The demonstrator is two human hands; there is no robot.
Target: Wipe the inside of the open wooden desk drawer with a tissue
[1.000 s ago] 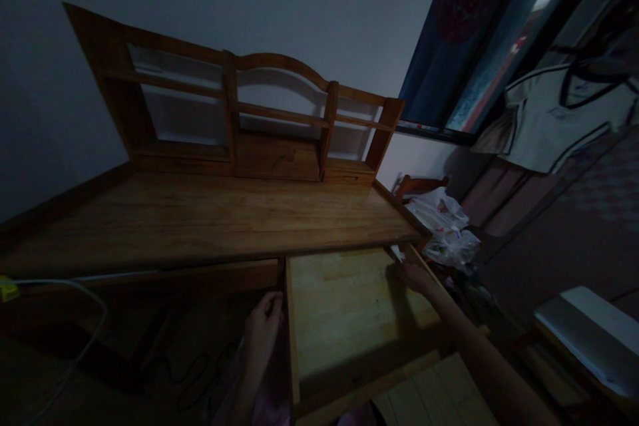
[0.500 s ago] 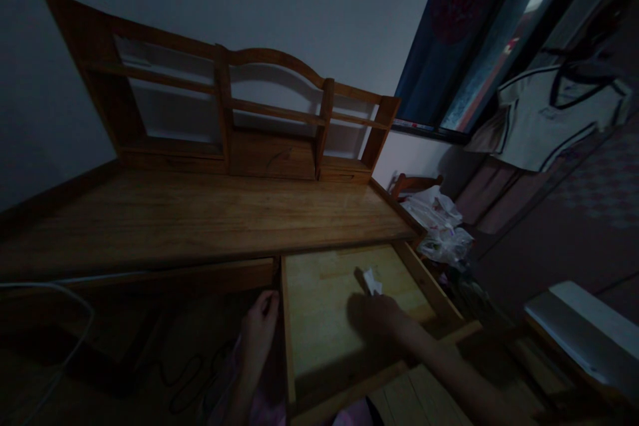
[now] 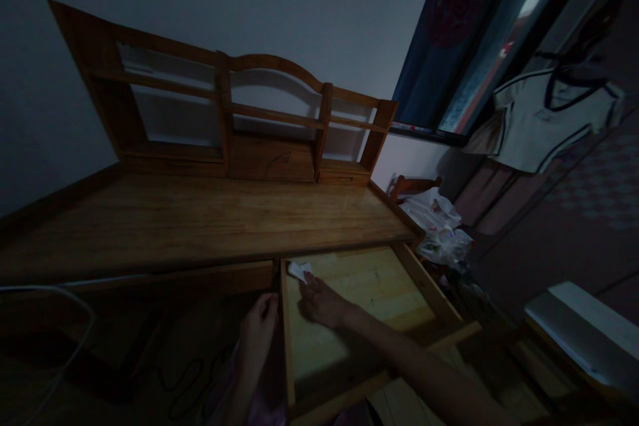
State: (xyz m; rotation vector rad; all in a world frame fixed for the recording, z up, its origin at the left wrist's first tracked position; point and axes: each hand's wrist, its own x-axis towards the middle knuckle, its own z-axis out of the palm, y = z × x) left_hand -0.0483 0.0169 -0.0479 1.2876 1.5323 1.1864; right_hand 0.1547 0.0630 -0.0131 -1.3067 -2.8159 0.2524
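Note:
A wooden drawer (image 3: 369,326) is pulled out from under the desk's right side. Inside it, at the back left corner, a folded white tissue (image 3: 299,271) lies against the bottom. My right hand (image 3: 322,301) pinches the tissue at its near end, fingers pointing to the back left. Just outside the drawer's left wall is my left hand (image 3: 259,323), its fingers curled together; whether anything is in them is hidden.
The wooden desk top (image 3: 224,216) carries a shelf hutch (image 3: 272,153) along the wall. A white cable (image 3: 74,296) hangs at the left. Right of the desk are plastic bags (image 3: 436,219) on a chair, and a light-coloured box-like object (image 3: 584,333).
My right hand has moved left across the drawer bottom with the tissue, from the middle to the back left corner. My left hand has stayed where it was.

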